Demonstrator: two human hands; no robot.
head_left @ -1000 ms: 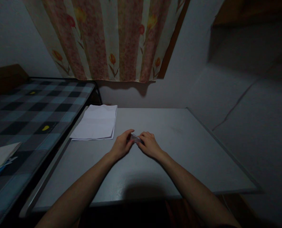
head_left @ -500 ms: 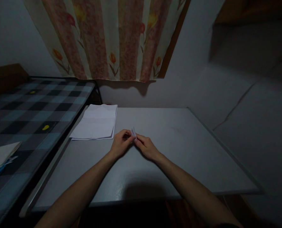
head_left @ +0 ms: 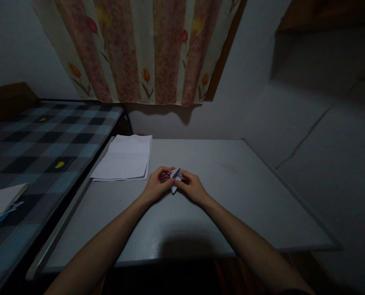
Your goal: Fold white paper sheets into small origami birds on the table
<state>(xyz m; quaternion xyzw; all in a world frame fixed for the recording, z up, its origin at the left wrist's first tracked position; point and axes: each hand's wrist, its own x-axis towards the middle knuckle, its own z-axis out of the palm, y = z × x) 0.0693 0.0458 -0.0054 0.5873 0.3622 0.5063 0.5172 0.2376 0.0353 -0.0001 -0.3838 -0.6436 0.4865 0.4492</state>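
Note:
A small piece of folded white paper [head_left: 176, 173] is held between both hands over the middle of the table. It has pointed ends, and its folds stand somewhat apart. My left hand [head_left: 157, 182] pinches it from the left, thumb in front and fingers curled behind. From the right, my right hand [head_left: 193, 186] grips the other side, with its thumb on the near face. The fingertips behind the paper are partly hidden.
A stack of white paper sheets [head_left: 123, 157] lies at the table's back left. The grey table [head_left: 246, 196] meets the walls behind and right. Left is a bed with a checked mattress [head_left: 87, 131], bearing a pale booklet [head_left: 4, 200]. A curtain [head_left: 145, 49] hangs behind.
The folded paper has been turned and spread, from a thin edge-on shape to a wider pointed one facing me. My right hand has shifted slightly, and its fingers are now behind the paper.

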